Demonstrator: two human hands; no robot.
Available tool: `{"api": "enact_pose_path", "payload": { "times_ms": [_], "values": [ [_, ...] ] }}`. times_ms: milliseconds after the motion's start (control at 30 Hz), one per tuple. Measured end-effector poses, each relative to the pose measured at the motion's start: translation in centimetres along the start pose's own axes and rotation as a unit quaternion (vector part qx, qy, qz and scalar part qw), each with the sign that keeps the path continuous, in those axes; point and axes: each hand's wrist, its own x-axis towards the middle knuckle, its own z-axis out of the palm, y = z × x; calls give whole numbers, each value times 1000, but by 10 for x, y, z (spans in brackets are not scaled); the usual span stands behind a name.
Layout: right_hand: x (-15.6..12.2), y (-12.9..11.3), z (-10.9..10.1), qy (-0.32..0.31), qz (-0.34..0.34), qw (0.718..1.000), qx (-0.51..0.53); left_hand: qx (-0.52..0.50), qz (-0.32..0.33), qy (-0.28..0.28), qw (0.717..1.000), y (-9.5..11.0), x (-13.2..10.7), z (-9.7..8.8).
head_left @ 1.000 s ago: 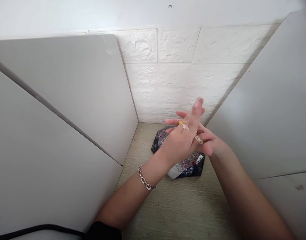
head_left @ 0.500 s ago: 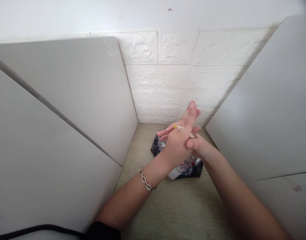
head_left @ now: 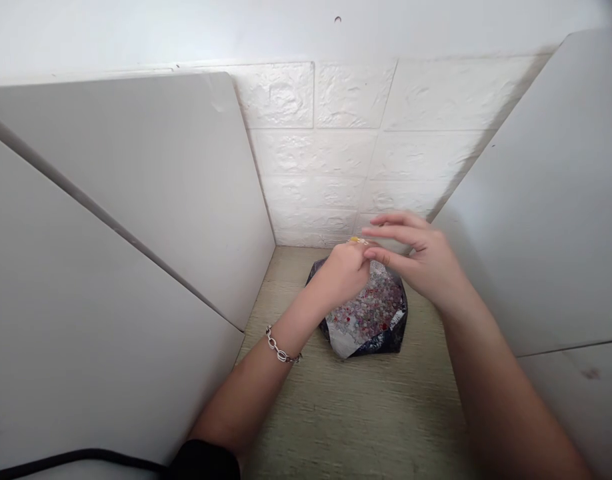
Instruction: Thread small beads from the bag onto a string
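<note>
My left hand [head_left: 345, 273] is curled over the near side of a dark bag, its fingers bent down and mostly hidden. A beaded ring [head_left: 359, 241] with yellow and clear beads sits at its knuckles, and a silver chain bracelet [head_left: 280, 350] circles the wrist. My right hand [head_left: 423, 257] comes in from the right with fingers stretched and apart; thumb and fingertips lie close around the ring side of my left hand. Whether they grip the ring cannot be made out. Below lies the bag [head_left: 371, 310], showing many small pink, red and clear beads.
The bag rests on a wood-grain surface [head_left: 356, 413]. Pale panels stand at the left [head_left: 176, 173] and right [head_left: 541, 200]. White brick-pattern wall [head_left: 326, 153] closes the back. A black cable [head_left: 86, 455] crosses the lower left corner.
My hands were clasped together over the bag; now my right hand has drawn back to the right and opened. My left hand has curled downward, uncovering more of the beads.
</note>
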Motion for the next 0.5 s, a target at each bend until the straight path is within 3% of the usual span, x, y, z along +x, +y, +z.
{"api": "enact_pose_path", "payload": {
  "times_ms": [133, 367, 500],
  "values": [
    [2, 5, 2, -34, 42, 998, 10, 16, -28, -35, 999, 0, -1, 1],
    [7, 21, 3, 43, 151, 983, 95, -146, -128, -19, 981, -11, 1, -8],
    [8, 25, 4, 34, 180, 973, 141, -175, -167, -21, 970, -18, 4, -7]
  ]
}}
